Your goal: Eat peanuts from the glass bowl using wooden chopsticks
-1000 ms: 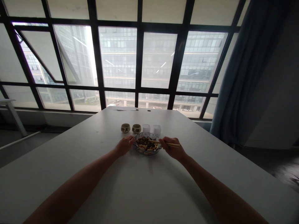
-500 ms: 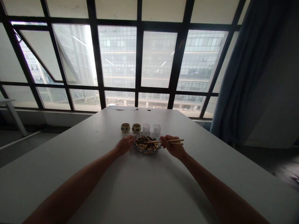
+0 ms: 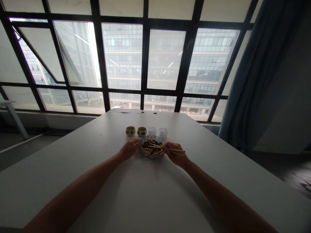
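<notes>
Poking gripped chopsticks (image 3: 180, 150) among pieces (image 3: 149, 150) in the glass bowl (image 3: 153, 157), lower centre, the right hand (image 3: 176, 157) likely needs steady tips next; left hand (image 3: 128, 149) touches the rim, grip unclear.

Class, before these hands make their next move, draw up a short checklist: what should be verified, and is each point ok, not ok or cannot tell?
1. Right hand holds the pale wooden chopsticks: ok.
2. Chopstick tips are over the clear, scalloped glass bowl: ok.
3. Left hand is at the bowl's side: ok; how firmly it grips, cannot tell.
4. A piece of the mixed dark and pale contents is pinched between the tips: cannot tell, too small.
5. Two round cream cups with dark characters and two translucent white containers stand upright: ok.
</notes>
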Available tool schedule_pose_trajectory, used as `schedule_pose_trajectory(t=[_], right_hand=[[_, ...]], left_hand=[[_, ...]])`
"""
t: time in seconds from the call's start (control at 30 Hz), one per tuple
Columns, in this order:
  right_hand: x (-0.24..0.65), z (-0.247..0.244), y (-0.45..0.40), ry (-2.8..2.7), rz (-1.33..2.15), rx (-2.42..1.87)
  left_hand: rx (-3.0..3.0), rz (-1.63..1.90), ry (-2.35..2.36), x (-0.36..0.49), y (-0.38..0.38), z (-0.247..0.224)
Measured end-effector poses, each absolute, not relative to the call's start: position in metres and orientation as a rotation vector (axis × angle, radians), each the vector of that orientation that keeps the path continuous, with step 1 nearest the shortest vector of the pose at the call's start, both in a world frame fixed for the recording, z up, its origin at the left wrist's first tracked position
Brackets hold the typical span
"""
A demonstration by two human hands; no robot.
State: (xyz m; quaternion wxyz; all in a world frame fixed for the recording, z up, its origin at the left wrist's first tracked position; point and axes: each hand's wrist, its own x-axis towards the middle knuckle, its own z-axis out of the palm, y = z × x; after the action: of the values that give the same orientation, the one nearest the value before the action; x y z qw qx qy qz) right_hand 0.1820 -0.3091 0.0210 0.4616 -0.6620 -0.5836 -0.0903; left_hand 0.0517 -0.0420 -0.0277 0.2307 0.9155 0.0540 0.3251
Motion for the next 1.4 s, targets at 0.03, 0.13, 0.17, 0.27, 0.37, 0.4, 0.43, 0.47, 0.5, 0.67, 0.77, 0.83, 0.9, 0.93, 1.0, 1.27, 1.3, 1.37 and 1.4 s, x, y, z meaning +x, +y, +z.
schedule_pose_trajectory(t=[0.03, 0.13, 0.17, 0.27, 0.37, 0.4, 0.43, 0.47, 0.5, 0.67, 0.77, 0.83, 0.9, 0.93, 1.0, 1.27, 1.3, 1.37, 1.4], right_hand=[[0.181, 0.02, -0.308, -1.459, -0.234, -1.639], [0.179, 0.016, -0.304, -1.515, -0.262, -1.658], [0.178, 0.016, -0.303, -1.527, -0.269, -1.658], [0.176, 0.016, -0.3, -1.532, -0.266, -1.647], [0.174, 0.016, -0.299, -1.508, -0.25, -1.637], [0.174, 0.016, -0.299, -1.5, -0.255, -1.635], [0.175, 0.016, -0.299, -1.491, -0.265, -1.633], [0.175, 0.016, -0.3, -1.477, -0.277, -1.634], [0.176, 0.016, -0.301, -1.46, -0.286, -1.634], [0.188, 0.02, -0.309, -1.243, -0.25, -1.607], [0.201, 0.02, -0.311, -1.054, -0.164, -1.547], [0.211, 0.019, -0.311, -0.936, -0.093, -1.486], [0.219, 0.017, -0.31, -0.836, -0.047, -1.446], [0.222, 0.016, -0.31, -0.795, -0.032, -1.435], [0.227, 0.014, -0.309, -0.727, -0.01, -1.418], [0.236, 0.008, -0.31, -0.614, 0.074, -1.379], [0.238, 0.006, -0.31, -0.599, 0.079, -1.373], [0.241, 0.003, -0.31, -0.569, 0.093, -1.36], [0.243, 0.002, -0.31, -0.554, 0.104, -1.351]], left_hand=[[2.52, 0.893, 0.147, 0.052, -0.042, -0.028], [2.538, 0.881, 0.145, 0.052, -0.042, -0.028], [2.544, 0.878, 0.147, 0.052, -0.042, -0.028], [2.552, 0.88, 0.155, 0.052, -0.041, -0.029], [2.561, 0.885, 0.152, 0.052, -0.04, -0.03], [2.562, 0.887, 0.146, 0.052, -0.04, -0.03], [2.562, 0.89, 0.141, 0.052, -0.04, -0.031], [2.56, 0.894, 0.138, 0.052, -0.039, -0.031], [2.558, 0.898, 0.134, 0.052, -0.039, -0.031], [2.555, 0.899, 0.136, 0.051, -0.037, -0.032], [2.55, 0.893, 0.145, 0.051, -0.038, -0.031], [2.554, 0.885, 0.145, 0.051, -0.039, -0.03], [2.558, 0.878, 0.143, 0.05, -0.04, -0.029], [2.559, 0.876, 0.141, 0.05, -0.04, -0.029], [2.561, 0.873, 0.142, 0.05, -0.041, -0.028], [2.571, 0.842, 0.182, 0.05, -0.044, -0.026], [2.573, 0.846, 0.18, 0.05, -0.044, -0.026], [2.584, 0.847, 0.173, 0.05, -0.043, -0.026], [2.588, 0.846, 0.171, 0.049, -0.043, -0.026]])
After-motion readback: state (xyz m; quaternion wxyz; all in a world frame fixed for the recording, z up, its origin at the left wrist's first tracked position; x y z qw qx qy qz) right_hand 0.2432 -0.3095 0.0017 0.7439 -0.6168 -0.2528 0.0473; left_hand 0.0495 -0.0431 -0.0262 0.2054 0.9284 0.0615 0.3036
